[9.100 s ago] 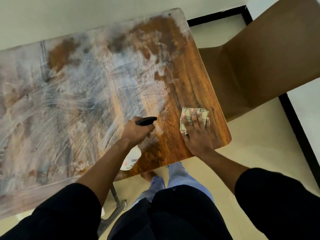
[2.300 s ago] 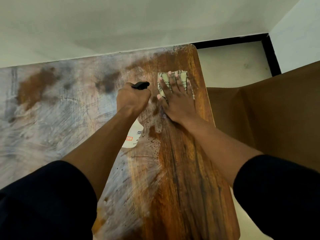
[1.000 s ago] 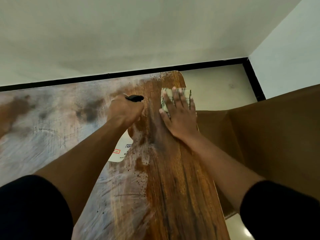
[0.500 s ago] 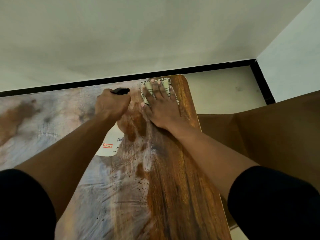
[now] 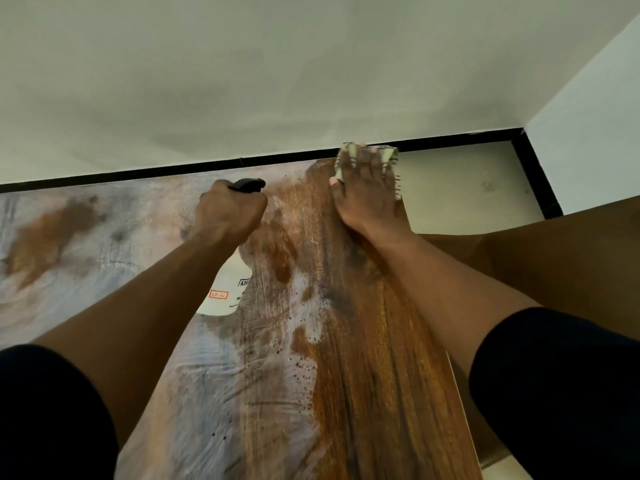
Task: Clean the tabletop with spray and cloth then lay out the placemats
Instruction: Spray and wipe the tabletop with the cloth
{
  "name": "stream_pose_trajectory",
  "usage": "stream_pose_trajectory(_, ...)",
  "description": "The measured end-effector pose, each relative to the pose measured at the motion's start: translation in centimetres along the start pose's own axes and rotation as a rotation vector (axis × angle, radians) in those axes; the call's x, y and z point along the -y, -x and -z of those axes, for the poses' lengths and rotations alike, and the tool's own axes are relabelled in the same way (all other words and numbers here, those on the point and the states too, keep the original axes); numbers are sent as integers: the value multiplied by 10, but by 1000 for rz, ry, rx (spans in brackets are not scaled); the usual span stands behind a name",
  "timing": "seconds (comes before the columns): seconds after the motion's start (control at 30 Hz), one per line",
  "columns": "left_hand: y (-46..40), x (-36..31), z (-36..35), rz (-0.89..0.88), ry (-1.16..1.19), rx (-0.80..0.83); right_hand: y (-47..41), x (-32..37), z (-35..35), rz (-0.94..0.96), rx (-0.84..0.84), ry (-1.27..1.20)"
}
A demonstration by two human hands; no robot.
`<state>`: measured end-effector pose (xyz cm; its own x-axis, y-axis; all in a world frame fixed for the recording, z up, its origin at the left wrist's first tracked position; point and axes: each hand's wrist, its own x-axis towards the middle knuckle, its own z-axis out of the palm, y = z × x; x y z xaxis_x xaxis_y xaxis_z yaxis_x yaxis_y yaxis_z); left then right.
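The wooden tabletop [image 5: 363,375] shows bare brown grain along its right side and a whitish smeared film over its left and middle. My right hand [image 5: 365,192] presses a pale checked cloth [image 5: 389,155] flat on the table's far right corner, fingers spread over it. My left hand [image 5: 228,213] grips the neck of a white spray bottle [image 5: 228,289] with a black trigger head [image 5: 247,184], held just above the table to the left of the cloth. My left forearm hides most of the bottle.
A brown chair [image 5: 571,271] stands against the table's right edge. A white wall [image 5: 277,71] with a black skirting strip [image 5: 138,173] runs just behind the table's far edge. Pale floor [image 5: 467,188] shows beyond the far right corner.
My right hand has slid the cloth up and right to the far right corner. My left hand with the bottle stays beside it. More brown wood shows on the right side than nine seconds ago.
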<state>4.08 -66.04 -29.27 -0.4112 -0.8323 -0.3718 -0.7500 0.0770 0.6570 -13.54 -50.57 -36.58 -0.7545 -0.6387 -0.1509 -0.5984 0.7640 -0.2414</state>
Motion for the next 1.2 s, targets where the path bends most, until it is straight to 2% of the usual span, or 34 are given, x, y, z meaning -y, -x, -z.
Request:
stream_pose_trajectory(0.1,-4,-1,2,6,19,8,20,30,-9,202,45,68)
stream_pose_trajectory(0.2,-7,-3,7,40,78,17,31,25,-12,283,73,124)
stream_pose_trajectory(0.27,-11,0,14,96,118,15,29,7,-7,213,70,115)
stream_pose_trajectory(0.4,-16,13,28,160,148,-60,21,-6,3,-42,72,-3)
stream_pose_trajectory(0.53,-13,23,35,156,175,-25,16,23,2,-86,93,-30)
stream_pose_trajectory(0.73,-10,29,44,182,247,-6,33,94,-21,254,118,62)
stream_pose_trajectory(0.87,-10,38,48,175,193,11,31,87,-24,387,144,93)
stream_pose_trajectory(1.07,-8,50,55,150,215,83,12,78,-18,54,72,25)
stream_pose_trajectory(1.2,-13,59,60,151,218,99,11,106,-24,23,71,-3)
